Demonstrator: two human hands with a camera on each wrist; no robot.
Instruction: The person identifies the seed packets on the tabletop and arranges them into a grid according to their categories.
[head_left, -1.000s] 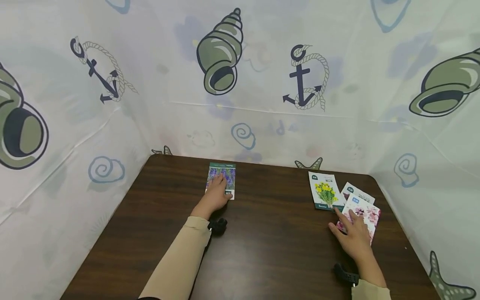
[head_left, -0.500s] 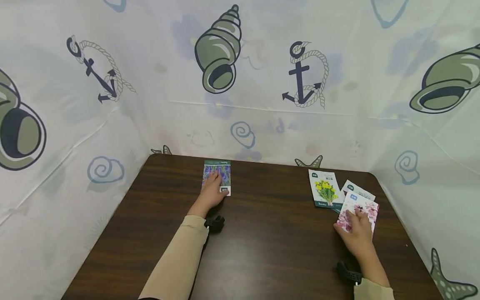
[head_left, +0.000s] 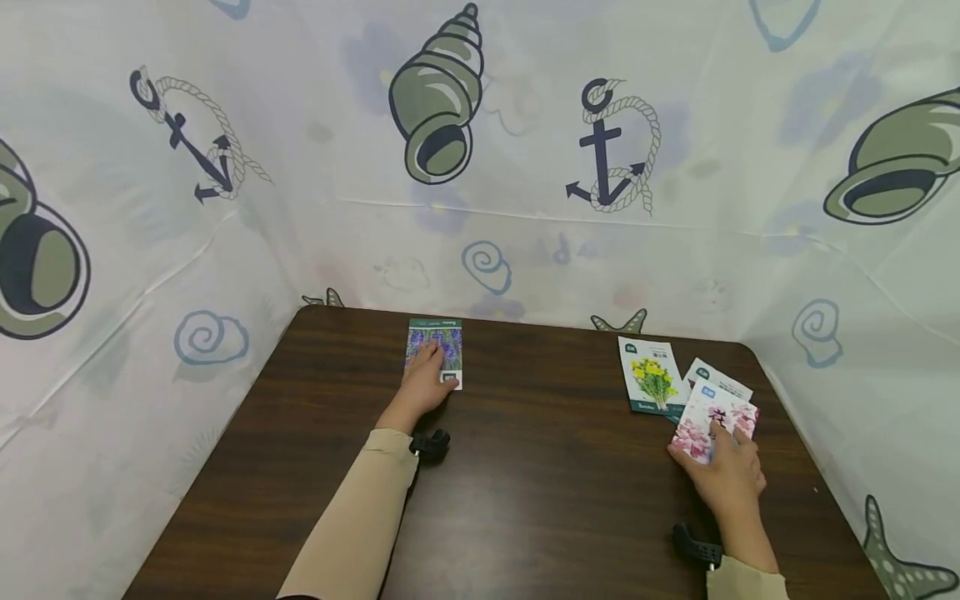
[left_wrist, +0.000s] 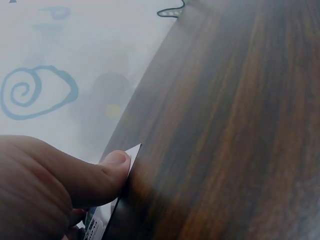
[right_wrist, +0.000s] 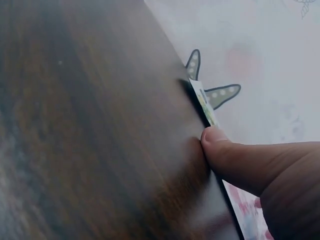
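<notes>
At the table's far left, a seed packet with purple flowers [head_left: 452, 337] lies flat beneath my left hand [head_left: 422, 388]. Its fingers stretch over the picture, and the thumb presses near the packet's corner in the left wrist view. On the right, my right hand [head_left: 726, 473] grips a packet with pink blossoms [head_left: 693, 440], thumb at its left edge and fingers toward the right edge. A packet with yellow flowers [head_left: 652, 377] lies just beyond, to the left. Partly covered by the pink one is another whitish packet [head_left: 722, 379]. The right wrist view shows the thumb along the packets' edge.
The dark wooden table [head_left: 540, 467] has rounded far corners. White cloth walls [head_left: 540, 275] printed with shells, anchors and starfish stand close behind it and at both sides. Each wrist wears a black strap.
My left hand and the purple-flower packet have shifted slightly left and away. My right hand has drawn in from spread fingers to a hold on the pink packet's edges.
</notes>
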